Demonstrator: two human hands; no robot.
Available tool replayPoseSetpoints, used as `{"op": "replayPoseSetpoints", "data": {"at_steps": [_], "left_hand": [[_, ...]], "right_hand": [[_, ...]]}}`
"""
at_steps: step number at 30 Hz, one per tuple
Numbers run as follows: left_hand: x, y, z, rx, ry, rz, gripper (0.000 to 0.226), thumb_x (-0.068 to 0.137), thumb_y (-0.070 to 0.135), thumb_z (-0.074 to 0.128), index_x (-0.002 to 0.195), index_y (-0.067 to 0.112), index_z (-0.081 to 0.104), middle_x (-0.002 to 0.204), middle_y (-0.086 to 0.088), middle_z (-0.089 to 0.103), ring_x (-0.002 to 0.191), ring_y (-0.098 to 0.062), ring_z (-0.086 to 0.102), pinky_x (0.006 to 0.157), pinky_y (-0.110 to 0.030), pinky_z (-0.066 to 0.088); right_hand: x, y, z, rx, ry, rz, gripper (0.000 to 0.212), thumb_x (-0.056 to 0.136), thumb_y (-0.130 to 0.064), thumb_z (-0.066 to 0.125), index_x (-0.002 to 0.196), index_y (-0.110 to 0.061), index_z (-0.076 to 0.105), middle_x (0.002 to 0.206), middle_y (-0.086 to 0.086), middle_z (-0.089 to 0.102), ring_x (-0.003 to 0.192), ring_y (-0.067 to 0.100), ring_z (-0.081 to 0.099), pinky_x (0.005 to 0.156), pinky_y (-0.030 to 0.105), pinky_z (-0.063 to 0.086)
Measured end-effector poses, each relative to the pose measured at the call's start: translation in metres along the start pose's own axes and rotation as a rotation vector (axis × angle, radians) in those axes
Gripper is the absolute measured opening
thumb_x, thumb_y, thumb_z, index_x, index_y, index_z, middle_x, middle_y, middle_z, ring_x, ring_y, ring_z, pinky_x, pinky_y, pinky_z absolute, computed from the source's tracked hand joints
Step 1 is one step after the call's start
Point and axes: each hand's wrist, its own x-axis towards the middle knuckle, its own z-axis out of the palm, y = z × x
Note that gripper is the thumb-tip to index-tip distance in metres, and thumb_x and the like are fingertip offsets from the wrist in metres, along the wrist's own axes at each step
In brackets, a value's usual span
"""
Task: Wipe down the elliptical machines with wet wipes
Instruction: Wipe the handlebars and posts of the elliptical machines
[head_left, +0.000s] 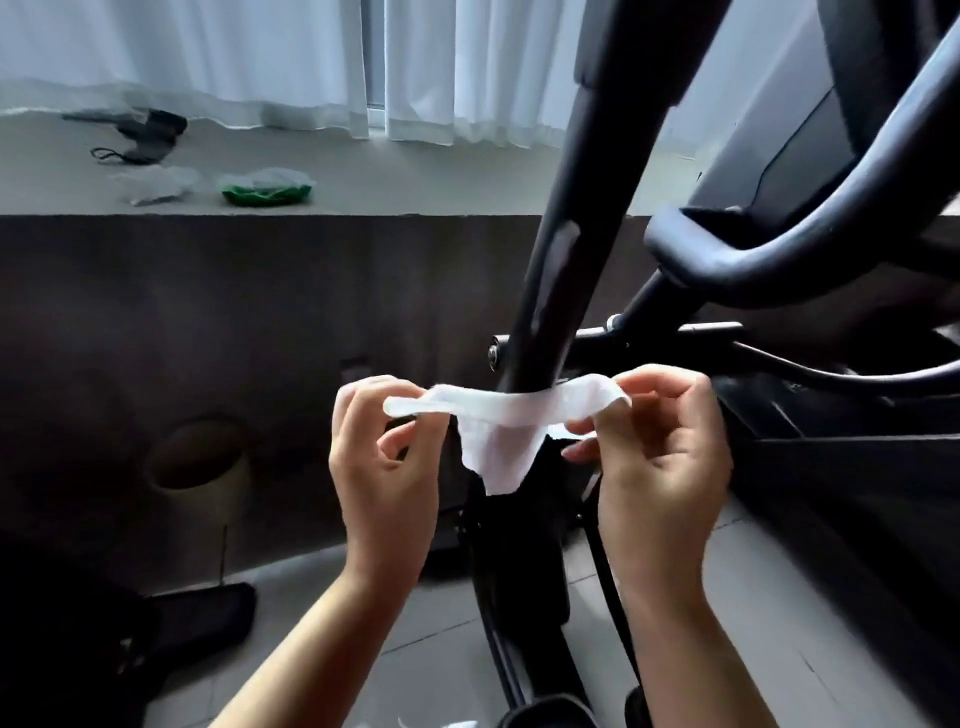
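White wipe (498, 415) stretched level between left hand (387, 457) and right hand (657, 457), each grip pinching one end between thumb and fingertips, middle sagging just in front of black upright post (566, 249) of elliptical. Apparently spread taut for wrapping round post. Green-lidded pack (266, 188) left well apart on window ledge (415, 176).

Both forearms reach up and forward from the lower edge, wrists nearly level. The left hand (384, 457) pinches one end of the wet wipe (498, 415) between thumb and forefinger, other fingers loosely curled. The right hand (660, 447) pinches the opposite end the same way, palm turned inward, the strip stretched between the two grips.
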Motion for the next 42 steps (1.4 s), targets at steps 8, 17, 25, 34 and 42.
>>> {"op": "replayPoseSetpoints", "data": {"at_steps": [8,17,25,34,42], "left_hand": [[0.028,0.017,-0.003,0.000,0.008,0.181,0.015,0.083,0.028,0.067,0.072,0.028,0.056,0.089,0.015,0.051,0.081,-0.005,0.055,0.068,-0.014,0.047],[0.025,0.046,-0.008,0.087,-0.037,0.243,0.009,0.092,0.055,0.043,0.099,0.055,0.049,0.116,-0.007,0.054,0.106,-0.019,0.057,0.087,-0.022,0.050],[-0.005,0.042,-0.022,0.111,-0.029,0.184,0.036,0.094,0.064,0.031,0.118,0.045,0.048,0.127,0.010,0.050,0.117,-0.004,0.052,0.101,-0.040,0.047],[-0.025,0.045,0.026,0.333,-0.166,0.447,0.051,0.093,0.039,0.053,0.138,0.014,0.051,0.141,0.005,0.050,0.133,-0.012,0.045,0.108,-0.045,0.041],[-0.034,0.030,0.037,0.198,-0.098,0.426,0.043,0.100,0.033,0.044,0.141,0.021,0.040,0.145,0.007,0.048,0.137,-0.007,0.044,0.115,-0.059,0.028]], "right_hand": [[0.007,0.003,0.034,-0.338,-0.078,-0.799,0.035,0.095,-0.013,0.059,0.128,-0.008,0.049,0.133,0.009,0.044,0.130,0.016,0.041,0.114,0.027,0.031],[0.102,-0.042,0.024,-0.644,-0.214,-1.392,0.044,0.096,-0.022,0.049,0.135,-0.003,0.056,0.141,0.014,0.053,0.135,0.023,0.042,0.106,0.036,0.038],[0.079,0.000,0.007,-0.892,-0.380,-1.506,0.041,0.102,-0.025,0.044,0.138,-0.008,0.055,0.142,0.006,0.055,0.130,0.013,0.051,0.080,0.036,0.057],[0.101,-0.062,-0.010,-0.849,-0.404,-1.523,0.031,0.096,-0.010,0.058,0.125,-0.002,0.064,0.135,0.012,0.059,0.127,0.023,0.044,0.103,0.034,0.039],[0.132,-0.060,-0.007,-0.961,-0.465,-1.797,0.041,0.106,-0.027,0.044,0.140,-0.006,0.052,0.147,0.013,0.047,0.139,0.027,0.041,0.117,0.042,0.030]]}}
